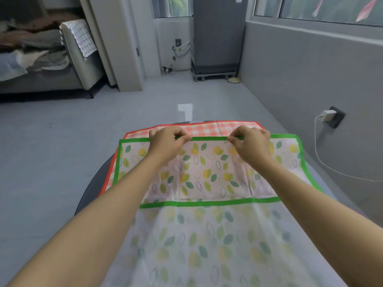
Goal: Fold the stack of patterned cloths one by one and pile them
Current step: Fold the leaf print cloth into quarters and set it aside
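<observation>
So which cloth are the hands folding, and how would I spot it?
Look at the dark round table in the middle of the grey floor. On top lies the leaf cloth, pinched at its far edge by the left hand and right hand. Its border is green, while the checked cloth beneath has a red border.

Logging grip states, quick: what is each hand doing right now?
Left hand: closed, pinching the far green edge of the leaf-patterned cloth.
Right hand: closed, pinching the same edge.

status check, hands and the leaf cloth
Left hand and right hand pinching far green hem. Leaf cloth over red check cloth. Nothing in the way.
</observation>
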`<state>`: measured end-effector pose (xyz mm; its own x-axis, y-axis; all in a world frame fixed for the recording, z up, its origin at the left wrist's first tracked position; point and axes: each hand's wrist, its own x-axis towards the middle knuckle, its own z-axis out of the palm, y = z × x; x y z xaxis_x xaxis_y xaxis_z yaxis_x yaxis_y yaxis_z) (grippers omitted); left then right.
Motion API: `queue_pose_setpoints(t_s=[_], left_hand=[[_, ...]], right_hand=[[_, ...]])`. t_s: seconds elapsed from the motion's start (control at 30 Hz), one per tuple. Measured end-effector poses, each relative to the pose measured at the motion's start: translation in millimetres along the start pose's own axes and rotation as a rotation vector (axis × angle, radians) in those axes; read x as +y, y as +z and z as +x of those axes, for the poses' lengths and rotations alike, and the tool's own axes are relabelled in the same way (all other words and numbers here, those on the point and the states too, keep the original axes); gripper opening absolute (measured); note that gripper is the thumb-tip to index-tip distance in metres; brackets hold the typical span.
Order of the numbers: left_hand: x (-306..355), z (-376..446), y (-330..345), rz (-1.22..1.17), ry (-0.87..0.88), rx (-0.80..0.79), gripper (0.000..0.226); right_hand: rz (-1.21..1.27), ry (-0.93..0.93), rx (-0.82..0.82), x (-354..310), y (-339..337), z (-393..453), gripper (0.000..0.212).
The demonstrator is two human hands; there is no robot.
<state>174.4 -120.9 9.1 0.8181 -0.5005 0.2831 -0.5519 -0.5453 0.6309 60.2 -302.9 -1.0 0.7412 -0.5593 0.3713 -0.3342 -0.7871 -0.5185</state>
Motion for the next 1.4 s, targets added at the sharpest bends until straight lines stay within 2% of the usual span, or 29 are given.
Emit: queue_pose_setpoints(t_s=[0.2, 0.47, 0.7, 0.8, 1.03, 1.4], left_hand=[[47, -44, -71, -0.032, -0.002, -0.089, 0.009], [70, -134, -101, 0.070, 0.051, -0.215, 0.016], [49, -203, -77, 0.028, -0.012, -0.378, 0.011], [37, -218, -64, -0.009, -0.060, -0.437, 0.012], [17, -239, -44, -0.028, -0.106, -0.493, 0.006], [13, -238, -40, 0.062, -0.069, -0.577, 0.020]], right_hand=[[-0.081, -0.157, 0.053, -35, -75, -44, 0.019], [-0.075, -0.183, -0.175, -39, -126, -129, 0.006], [0.018, -0.173, -0.511, -16, -119, -180, 0.009], [0.061, -0.146, -0.601, -5, -112, -193, 0.011], [0.088, -0.129, -0.619, 10, -93, -213, 0.018], [0.091, -0.211, -0.666, 21, -87, -216, 0.012]])
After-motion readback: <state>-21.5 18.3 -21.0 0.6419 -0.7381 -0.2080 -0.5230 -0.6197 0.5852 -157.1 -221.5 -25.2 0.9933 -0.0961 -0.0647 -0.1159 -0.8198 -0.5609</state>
